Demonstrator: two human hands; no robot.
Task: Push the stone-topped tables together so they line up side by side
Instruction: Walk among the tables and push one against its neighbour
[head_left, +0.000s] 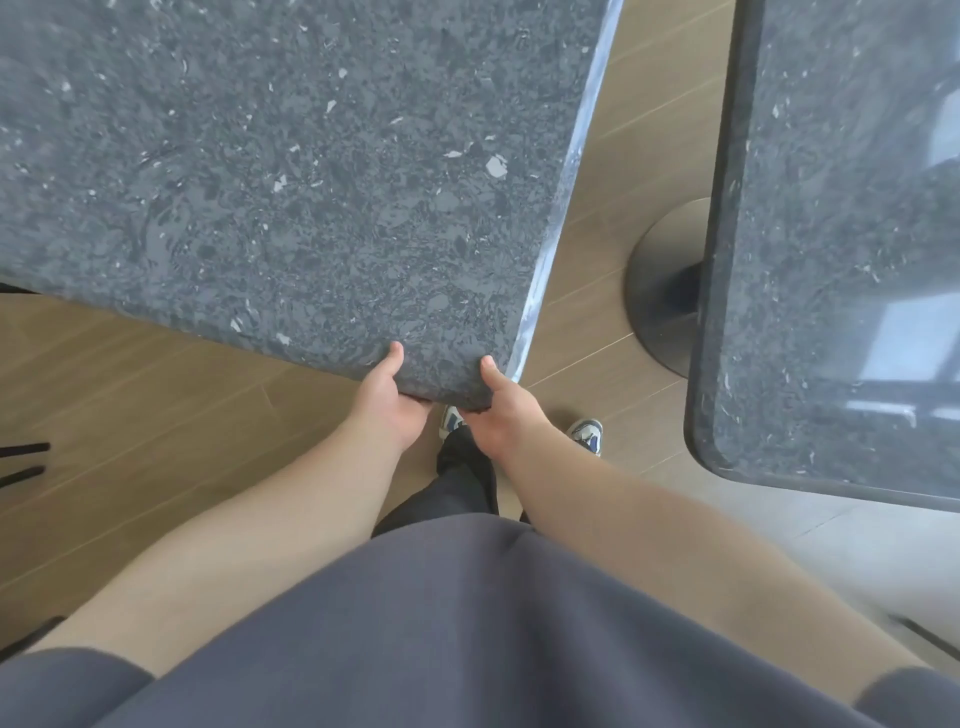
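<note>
A dark speckled stone-topped table (270, 171) fills the upper left, its near corner pointing at me. My left hand (387, 395) grips that corner from the left, thumb on top and fingers under the edge. My right hand (498, 410) grips the same corner from the right, thumb on top too. A second stone-topped table (841, 270) stands at the right. The two tops are apart and not parallel. The strip of wooden floor between them is narrow at the top of the view and wider near me.
The right table's round metal base (660, 280) shows in the gap on the wooden floor (156, 415). My shoes (587, 434) stand just below the held corner. Thin dark chair legs (26, 462) poke in at the left edge.
</note>
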